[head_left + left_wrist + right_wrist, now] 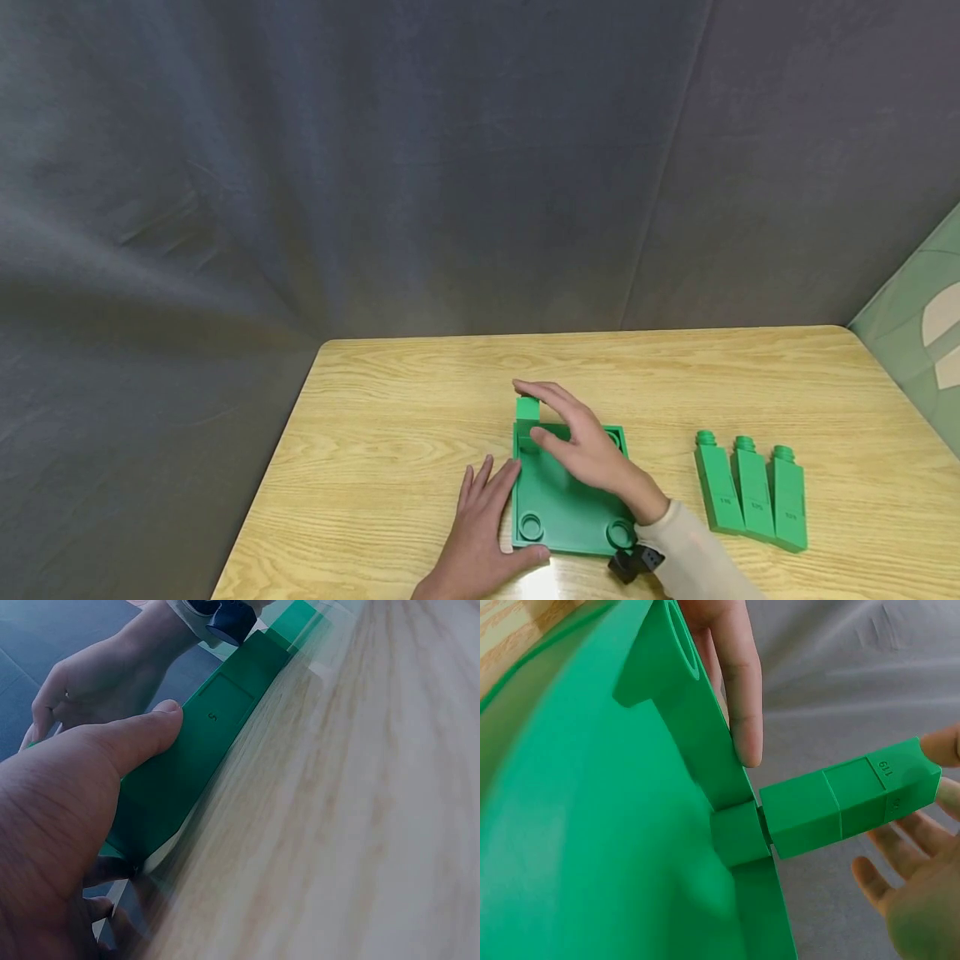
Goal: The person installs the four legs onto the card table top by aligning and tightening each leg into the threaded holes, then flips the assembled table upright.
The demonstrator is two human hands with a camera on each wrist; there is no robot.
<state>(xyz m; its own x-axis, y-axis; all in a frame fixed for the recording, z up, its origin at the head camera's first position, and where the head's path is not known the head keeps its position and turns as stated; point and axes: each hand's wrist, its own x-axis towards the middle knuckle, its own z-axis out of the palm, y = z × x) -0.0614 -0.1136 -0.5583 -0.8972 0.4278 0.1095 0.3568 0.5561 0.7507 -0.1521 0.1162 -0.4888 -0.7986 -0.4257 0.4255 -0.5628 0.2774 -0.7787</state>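
Standing upright at the far left corner of the green tray (558, 500), the green post (528, 408) keeps its long axis square to the tray floor; a dark seam shows at its foot. Your right hand (585, 448) is nearer, thumb on one side and fingers on the other, clamped about the post's upper end. Your left hand (480, 527), fingers straight, rests against the tray's left and near edges. Three loose posts (753, 498) lie right on the table (390, 417).
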